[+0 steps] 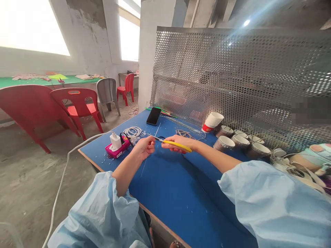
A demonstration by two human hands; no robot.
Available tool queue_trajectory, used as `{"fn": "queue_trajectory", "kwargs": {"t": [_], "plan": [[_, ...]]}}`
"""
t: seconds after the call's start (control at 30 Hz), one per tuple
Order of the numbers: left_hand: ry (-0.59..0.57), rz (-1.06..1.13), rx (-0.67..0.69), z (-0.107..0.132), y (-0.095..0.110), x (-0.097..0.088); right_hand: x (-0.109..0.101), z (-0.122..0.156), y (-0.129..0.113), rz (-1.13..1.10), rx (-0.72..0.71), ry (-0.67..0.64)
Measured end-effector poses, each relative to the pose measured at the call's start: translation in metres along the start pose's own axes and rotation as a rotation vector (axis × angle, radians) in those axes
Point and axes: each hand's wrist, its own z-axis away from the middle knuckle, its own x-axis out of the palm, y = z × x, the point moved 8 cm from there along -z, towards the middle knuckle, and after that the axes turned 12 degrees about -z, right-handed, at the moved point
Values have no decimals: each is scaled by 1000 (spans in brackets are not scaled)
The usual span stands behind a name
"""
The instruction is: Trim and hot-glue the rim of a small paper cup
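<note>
My left hand [145,148] is closed in a pinch, with a thin white strand [143,168] that seems to run through its fingers. The strand shows above and below the hand, over the blue tabletop. In my right hand [178,142] are scissors [178,144] with yellow handles and a bit of red underneath. Their narrow metal blades point left and reach the left fingertips; whether the blades touch the strand is too small to tell. Small white bits [137,139] lie scattered beyond the left hand, beside a coil of white cord [132,132].
A magenta power strip [117,148] with a white plug sits at the left edge, its cable hanging off. A phone [153,116] lies at the back. Stacked paper cups [212,122] and several cord-wrapped cups [224,143] stand right, before a perforated metal panel [232,75].
</note>
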Motion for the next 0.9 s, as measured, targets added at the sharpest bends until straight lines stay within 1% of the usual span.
{"fn": "queue_trajectory", "kwargs": {"t": [0.2,0.33,0.47,0.57,0.67,0.77,0.8,0.9], "plan": [[9,31,-11,-1,-2,2,1,-3,-2,25,17,-43],[12,68,-28,-2,-2,-1,0,-6,-2,51,7,-16],[7,98,-49,-2,-2,-3,2,-12,1,73,26,-29],[-3,112,-57,-1,-2,-1,-1,-10,1,90,35,18],[-14,124,-48,2,-1,2,-10,5,-4,111,32,97],[-23,137,-29,5,1,4,-19,33,-13,158,33,163],[-25,140,-20,6,2,4,-22,44,-17,202,34,185],[-30,143,2,10,5,7,-29,81,-32,485,23,266]]}}
